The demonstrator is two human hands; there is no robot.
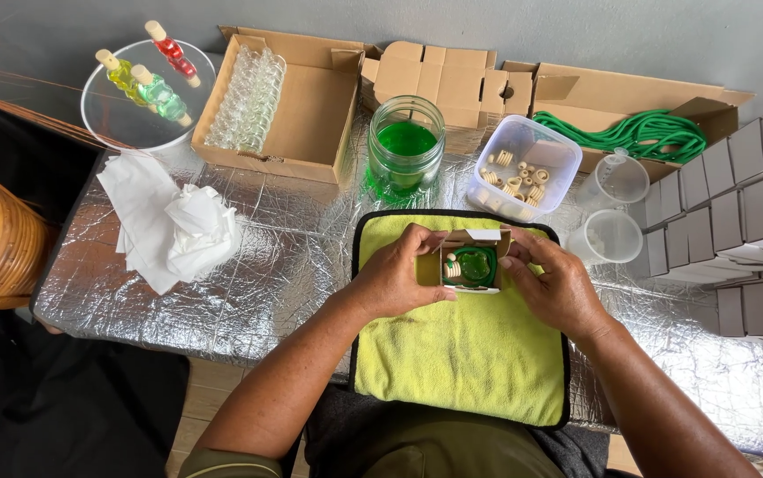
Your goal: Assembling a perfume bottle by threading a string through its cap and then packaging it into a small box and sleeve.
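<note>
A small open cardboard box [471,263] with a green bottle and a pale wooden cap inside sits above the centre of a yellow-green microfibre cloth [465,354], held between both hands. The left hand [396,276] is clamped on the box's 9 o'clock side, thumb along its lower edge; the right hand [556,285] grips its 3 o'clock side, fingertips on the flap. The cloth lies on a quilted silver foil table cover [257,274]. At 12 o'clock from the box stands a glass jar of green liquid [406,146]; at 1 o'clock, a clear plastic tub of wooden caps [523,170]; at 3 o'clock, two clear measuring cups [609,208], then stacked grey-white boxes [744,212]. At 9 o'clock lies crumpled white tissue [173,226]. At 11 o'clock, an open cardboard carton of empty glass bottles [284,102].
</note>
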